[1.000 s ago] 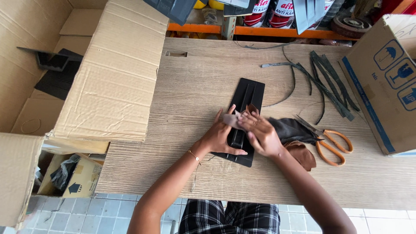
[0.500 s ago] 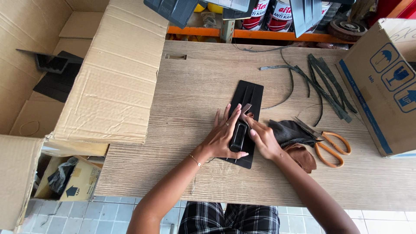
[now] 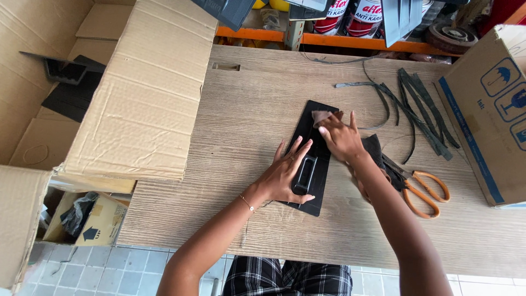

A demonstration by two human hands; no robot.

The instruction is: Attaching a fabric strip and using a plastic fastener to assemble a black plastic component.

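A flat black rectangular plastic panel [image 3: 310,137] with a recessed handle slot lies on the wooden table [image 3: 246,126]. My left hand [image 3: 287,175] rests flat on its near half, fingers spread, pinning it down. My right hand [image 3: 341,137] presses a small brownish cloth [image 3: 323,116] against the panel's far end. The cloth pokes out from under my fingertips.
Orange-handled scissors [image 3: 424,189] and a dark rag [image 3: 375,151] lie right of the panel. Several black rubber strips [image 3: 416,109] spread at the back right. A cardboard box [image 3: 493,104] stands at the right edge, a large open carton [image 3: 137,93] on the left. Cans sit on a shelf behind.
My right hand has slid with the cloth from the panel's middle toward its far end. My left hand has settled flat on the near half.
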